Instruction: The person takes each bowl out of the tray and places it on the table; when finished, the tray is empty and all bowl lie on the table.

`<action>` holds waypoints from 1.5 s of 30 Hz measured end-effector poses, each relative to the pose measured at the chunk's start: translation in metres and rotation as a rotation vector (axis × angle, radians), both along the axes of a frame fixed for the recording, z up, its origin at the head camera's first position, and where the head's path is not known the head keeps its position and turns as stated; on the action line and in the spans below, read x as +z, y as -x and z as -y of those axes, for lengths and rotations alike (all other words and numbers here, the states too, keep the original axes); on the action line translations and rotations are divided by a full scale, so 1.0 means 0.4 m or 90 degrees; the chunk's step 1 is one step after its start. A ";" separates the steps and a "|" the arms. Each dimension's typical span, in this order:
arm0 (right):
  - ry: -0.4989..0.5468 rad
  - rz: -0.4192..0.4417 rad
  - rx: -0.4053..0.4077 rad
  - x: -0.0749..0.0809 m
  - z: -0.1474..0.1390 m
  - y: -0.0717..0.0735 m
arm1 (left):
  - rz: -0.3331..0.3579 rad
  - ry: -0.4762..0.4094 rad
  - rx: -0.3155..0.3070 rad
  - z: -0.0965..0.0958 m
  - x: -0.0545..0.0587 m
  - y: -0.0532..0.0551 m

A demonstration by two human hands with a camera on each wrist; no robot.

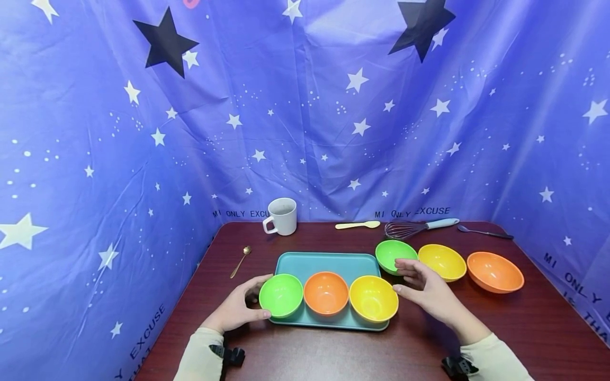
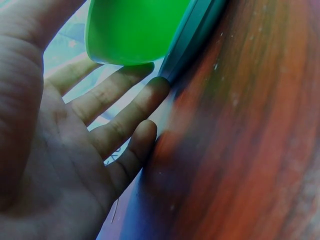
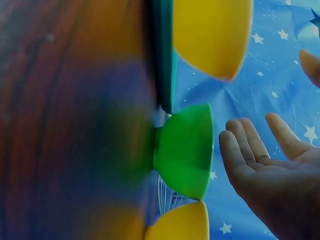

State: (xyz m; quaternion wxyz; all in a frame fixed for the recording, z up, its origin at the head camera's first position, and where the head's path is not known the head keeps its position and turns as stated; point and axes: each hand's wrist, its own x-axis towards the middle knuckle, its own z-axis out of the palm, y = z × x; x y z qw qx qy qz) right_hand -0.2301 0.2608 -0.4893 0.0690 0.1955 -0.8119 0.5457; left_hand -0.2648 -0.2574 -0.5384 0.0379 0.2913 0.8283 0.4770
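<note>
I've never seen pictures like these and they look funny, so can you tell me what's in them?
There's no machine doing the work, just a person's left hand and right hand. The big picture is taken from the person's head, looking forward and down. The smaller, tilted ones are taken from each wrist. On the table, a teal tray carries a green bowl, an orange bowl and a yellow bowl. Three more bowls sit to the right. Farther back are a mug and a whisk. Both hands are open beside the tray; neither plainly grips anything.
</note>
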 end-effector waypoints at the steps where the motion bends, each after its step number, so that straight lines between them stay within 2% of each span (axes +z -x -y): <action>1: -0.007 0.003 0.003 -0.003 0.005 -0.001 | 0.000 0.000 -0.001 0.000 0.001 0.000; 13: -0.068 0.065 0.048 -0.015 0.042 -0.006 | -0.008 -0.010 -0.011 0.002 -0.006 0.004; 20: -0.089 0.067 0.082 -0.026 0.057 -0.007 | 0.002 -0.006 -0.002 0.004 -0.003 0.001; 30: -0.190 0.066 0.046 -0.038 0.065 -0.021 | -0.004 -0.009 -0.009 0.001 -0.002 0.001; 45: -0.206 0.056 0.039 -0.041 0.075 -0.023 | -0.002 -0.006 -0.008 0.001 -0.003 0.004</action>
